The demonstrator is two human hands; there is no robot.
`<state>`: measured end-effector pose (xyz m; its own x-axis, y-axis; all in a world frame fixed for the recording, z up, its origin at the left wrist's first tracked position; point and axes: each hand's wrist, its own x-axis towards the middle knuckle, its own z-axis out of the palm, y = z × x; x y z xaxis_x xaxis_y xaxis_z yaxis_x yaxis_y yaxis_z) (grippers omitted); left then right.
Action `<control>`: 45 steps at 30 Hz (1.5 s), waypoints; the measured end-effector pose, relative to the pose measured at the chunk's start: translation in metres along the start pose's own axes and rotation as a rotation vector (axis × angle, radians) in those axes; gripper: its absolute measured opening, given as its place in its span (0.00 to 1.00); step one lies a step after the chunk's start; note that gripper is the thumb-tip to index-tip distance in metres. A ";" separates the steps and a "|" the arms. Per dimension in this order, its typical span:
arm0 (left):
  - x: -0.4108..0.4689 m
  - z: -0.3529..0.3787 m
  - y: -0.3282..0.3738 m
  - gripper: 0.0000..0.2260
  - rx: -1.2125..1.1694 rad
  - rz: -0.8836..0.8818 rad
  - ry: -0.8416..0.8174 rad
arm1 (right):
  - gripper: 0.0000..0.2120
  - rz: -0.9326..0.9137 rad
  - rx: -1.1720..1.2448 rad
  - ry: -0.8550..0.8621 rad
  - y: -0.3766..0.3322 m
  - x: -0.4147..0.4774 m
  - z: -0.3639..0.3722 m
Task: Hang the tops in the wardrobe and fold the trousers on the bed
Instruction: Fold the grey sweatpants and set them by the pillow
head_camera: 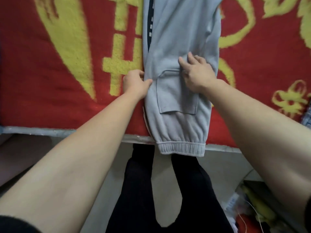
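Grey trousers (pixel 178 91) lay along the red bed blanket (pixel 50 81), cuff (pixel 181 147) at 6 o'clock, left hand (pixel 136 83) pinched their 9 o'clock edge, right hand (pixel 196 73) grip wide, pressed flat, stripe marks (pixel 150 22) perhaps lettering, unreadable

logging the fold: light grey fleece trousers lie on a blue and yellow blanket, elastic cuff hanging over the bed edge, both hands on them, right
Not quite: in the head view the blanket under the light grey fleece trousers is red and yellow, not blue. The rest holds: elastic cuff over the bed edge, left hand and right hand on the trousers.
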<state>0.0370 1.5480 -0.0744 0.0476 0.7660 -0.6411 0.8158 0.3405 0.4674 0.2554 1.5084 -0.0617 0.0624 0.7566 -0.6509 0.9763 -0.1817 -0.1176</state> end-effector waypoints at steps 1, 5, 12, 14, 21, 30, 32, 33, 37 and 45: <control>0.006 -0.002 0.001 0.10 0.013 -0.020 -0.014 | 0.27 -0.002 0.000 -0.025 0.001 0.006 -0.002; 0.007 0.001 0.001 0.09 0.027 -0.085 -0.043 | 0.27 0.001 -0.031 -0.109 0.006 0.015 -0.005; 0.006 0.007 0.003 0.18 0.095 -0.108 -0.037 | 0.33 -0.054 0.134 0.194 0.014 -0.004 -0.004; -0.007 0.016 0.000 0.26 0.104 -0.153 -0.056 | 0.41 0.151 0.244 0.457 0.010 -0.027 0.013; -0.056 0.047 -0.002 0.31 0.003 -0.290 -0.003 | 0.30 0.805 1.031 0.225 0.010 -0.093 0.083; -0.126 0.066 -0.030 0.28 0.084 -0.271 0.008 | 0.26 0.629 0.949 0.106 0.033 -0.165 0.119; -0.139 0.075 -0.043 0.27 0.096 -0.301 -0.033 | 0.25 0.653 0.948 0.051 0.031 -0.178 0.138; -0.143 0.079 -0.048 0.27 0.096 -0.316 -0.050 | 0.25 0.666 0.954 0.028 0.030 -0.182 0.145; -0.140 0.087 -0.052 0.25 0.066 -0.356 -0.071 | 0.22 0.668 0.936 -0.040 0.035 -0.173 0.153; -0.110 0.041 0.002 0.18 0.199 -0.255 -0.037 | 0.30 0.601 0.908 0.091 0.057 -0.120 0.057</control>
<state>0.0575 1.4422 -0.0281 -0.1544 0.6482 -0.7456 0.9006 0.4028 0.1636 0.2916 1.3716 -0.0331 0.5292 0.4262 -0.7337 0.2670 -0.9044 -0.3328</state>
